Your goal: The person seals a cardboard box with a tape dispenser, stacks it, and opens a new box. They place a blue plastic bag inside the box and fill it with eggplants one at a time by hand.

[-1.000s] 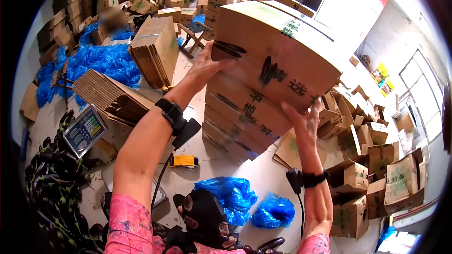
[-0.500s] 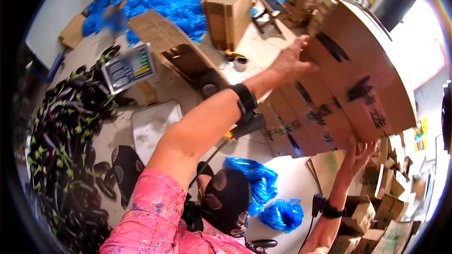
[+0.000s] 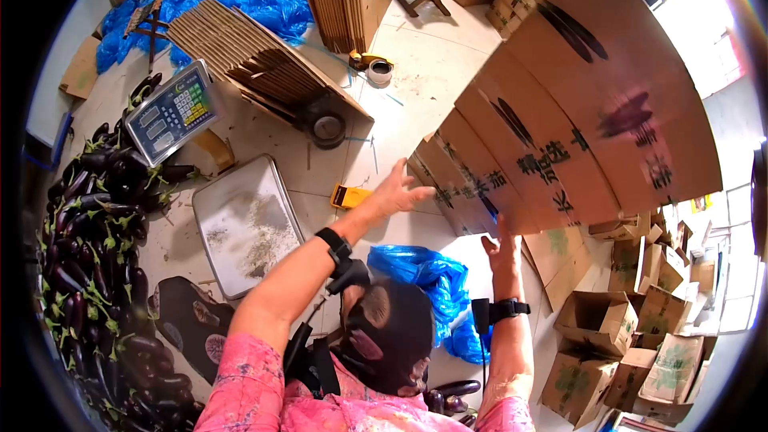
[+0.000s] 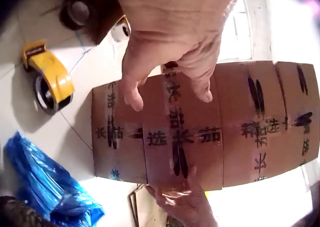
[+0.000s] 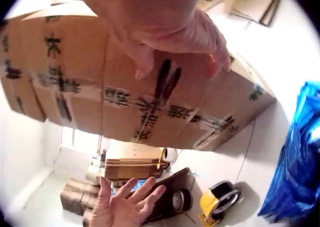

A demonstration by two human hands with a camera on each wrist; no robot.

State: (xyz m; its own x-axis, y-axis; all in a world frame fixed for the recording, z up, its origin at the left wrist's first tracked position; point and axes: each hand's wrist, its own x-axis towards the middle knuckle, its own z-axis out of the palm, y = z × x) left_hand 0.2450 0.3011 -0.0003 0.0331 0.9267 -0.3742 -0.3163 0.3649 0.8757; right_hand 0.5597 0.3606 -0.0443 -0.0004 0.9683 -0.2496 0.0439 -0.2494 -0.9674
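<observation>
Several sealed cardboard cartons with dark eggplant prints and green lettering stand stacked, the top carton (image 3: 640, 124) closest to the camera and the lower cartons (image 3: 472, 164) beneath it. My left hand (image 3: 398, 192) is beside the stack's lower left edge, its fingers spread and holding nothing. The right wrist view shows that left palm (image 5: 125, 207) open. Near the stack's lower front edge, my right hand (image 3: 506, 260) has its thumb and fingers apart. In the right wrist view the right hand (image 5: 165, 27) overlaps a carton face with nothing gripped.
A yellow tape dispenser (image 3: 350, 196) and blue plastic bags (image 3: 424, 272) lie on the floor nearby. Left are a scale platform (image 3: 248, 224), its keypad display (image 3: 172, 112) and piled eggplants (image 3: 88, 272). Flattened cartons (image 3: 240, 56) stand behind; open cartons (image 3: 596, 320) fill the right.
Both hands have left the top carton, which they held between them, and moved down toward the lower cartons. The head view has tilted down, and the stack appears farther right.
</observation>
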